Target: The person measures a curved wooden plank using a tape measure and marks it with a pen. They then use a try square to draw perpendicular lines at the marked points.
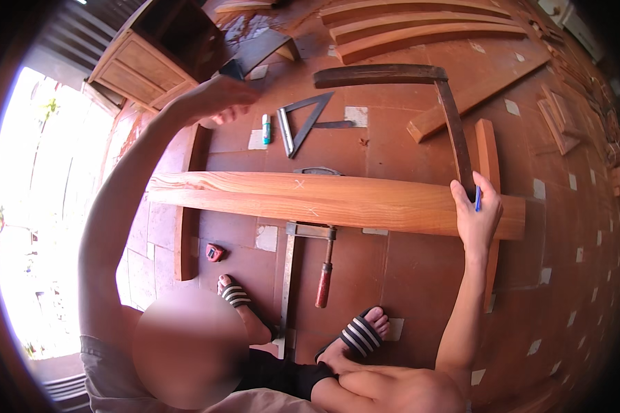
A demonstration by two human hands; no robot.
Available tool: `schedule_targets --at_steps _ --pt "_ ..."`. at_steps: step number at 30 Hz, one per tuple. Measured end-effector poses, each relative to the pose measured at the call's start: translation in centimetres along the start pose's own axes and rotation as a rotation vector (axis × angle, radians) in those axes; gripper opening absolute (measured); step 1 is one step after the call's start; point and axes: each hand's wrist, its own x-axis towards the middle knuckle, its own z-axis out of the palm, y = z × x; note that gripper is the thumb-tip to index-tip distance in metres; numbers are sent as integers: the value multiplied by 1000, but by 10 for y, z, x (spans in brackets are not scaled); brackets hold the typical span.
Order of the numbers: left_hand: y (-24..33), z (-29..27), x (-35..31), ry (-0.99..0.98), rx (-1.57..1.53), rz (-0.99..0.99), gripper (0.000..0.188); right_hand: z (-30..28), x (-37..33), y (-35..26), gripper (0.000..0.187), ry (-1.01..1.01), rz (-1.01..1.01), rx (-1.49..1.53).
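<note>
Two bare hands are spread far apart over a tiled workshop floor [406, 275]. The right hand [477, 213] rests on the right part of a long, pale wooden plank [324, 199] that lies crosswise in front of the person. Its grip is closed on a blue pen [478, 199], pinched between thumb and fingers, with the pen tip pointing down over the plank's near edge. The fingertips also touch a dark, curved wooden template [420, 89], whose long leg runs down from the far side to the plank and whose other leg turns left at the top.

The left hand [213, 100] is raised well up and to the left, away from the plank; its fingers are curled loosely and I cannot tell whether its grip holds anything. Just beyond it stands a small wooden cabinet [145, 62].

On the floor past the plank lie a metal triangle square [303, 120] and, beside it, a small white and green tube [266, 129]. Nearer the person, a bar clamp [303, 265] with a reddish handle lies under the plank's near edge, and a small red tape measure [214, 252] sits to its left. A narrow board [488, 158] crosses under the plank's right end. Several curved timber pieces [420, 27] are stacked at the far side. Two feet in striped sandals [358, 334] are planted near the clamp.
</note>
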Motion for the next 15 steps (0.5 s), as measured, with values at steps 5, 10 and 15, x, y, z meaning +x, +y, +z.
schedule_targets --at_steps 5,10,15 --pt "-161 -52 -132 11 244 -179 31 85 60 12 47 -72 130 -117" --pt "-265 -3 -225 -30 297 -415 42 158 86 21 20 -218 219 -33" --pt "-319 89 -234 -74 496 -255 47 199 86 21 18 -295 334 282"
